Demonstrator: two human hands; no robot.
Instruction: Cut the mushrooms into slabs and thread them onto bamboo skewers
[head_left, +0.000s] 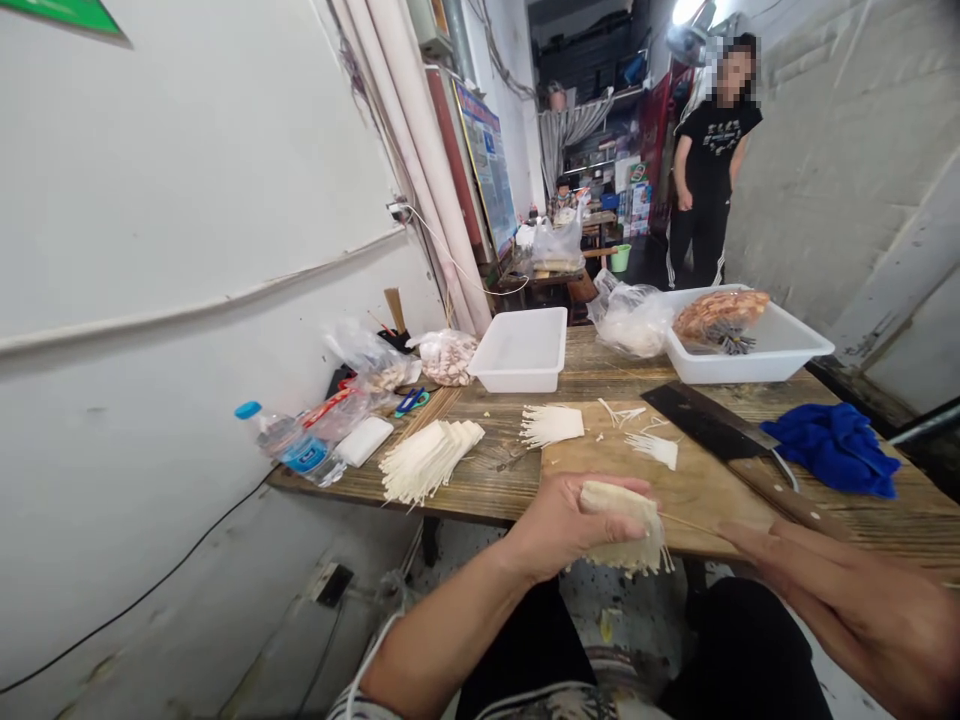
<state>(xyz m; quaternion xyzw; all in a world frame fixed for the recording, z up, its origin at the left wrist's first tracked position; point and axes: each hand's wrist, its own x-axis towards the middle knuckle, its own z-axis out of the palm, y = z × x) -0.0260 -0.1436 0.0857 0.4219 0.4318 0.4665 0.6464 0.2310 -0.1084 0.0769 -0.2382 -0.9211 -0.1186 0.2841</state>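
Note:
My left hand is closed round a flat bunch of enoki mushrooms, its thin stems and small caps hanging down past the front of the board. Between the fingers of my right hand is a thin wooden skewer, its far end meeting the bunch's right side; how deep it goes in is hidden. Behind my hands lies a wooden cutting board with a small enoki piece and loose strands. Another flat enoki bunch rests at the board's left edge. A stack of enoki bunches lies farther left.
A cleaver lies across the board's right side, beside a blue cloth. At the back stand an empty white tub and another tub holding bagged food. A water bottle leans at the table's left edge. A person stands beyond.

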